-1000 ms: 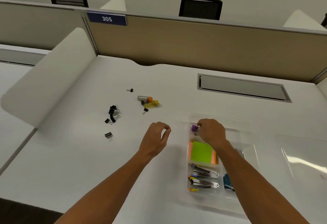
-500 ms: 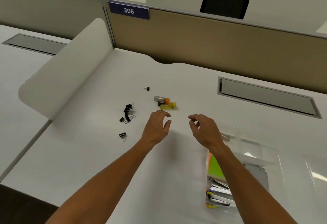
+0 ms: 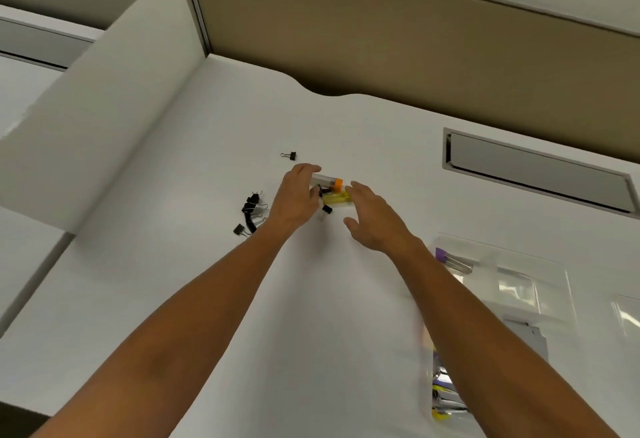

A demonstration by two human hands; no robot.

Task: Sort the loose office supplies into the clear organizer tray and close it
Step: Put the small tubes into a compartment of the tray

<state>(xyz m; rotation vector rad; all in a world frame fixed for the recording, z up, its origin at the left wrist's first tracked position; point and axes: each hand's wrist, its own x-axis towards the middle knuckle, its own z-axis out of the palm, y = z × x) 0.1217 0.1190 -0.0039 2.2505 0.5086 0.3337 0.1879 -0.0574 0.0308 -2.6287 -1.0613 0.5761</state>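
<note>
Fingers of the left hand curled around the orange-capped tube mid-surface; the right hand, fingers relaxed and released, touched the yellow tube. Binder clips lay left; the clear organizer tray sat by the right edge.

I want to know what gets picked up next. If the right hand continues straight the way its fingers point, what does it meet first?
Most likely the yellow tube: the right hand points at its near end. The orange-capped tube lies just beyond; height is unclear.
</note>
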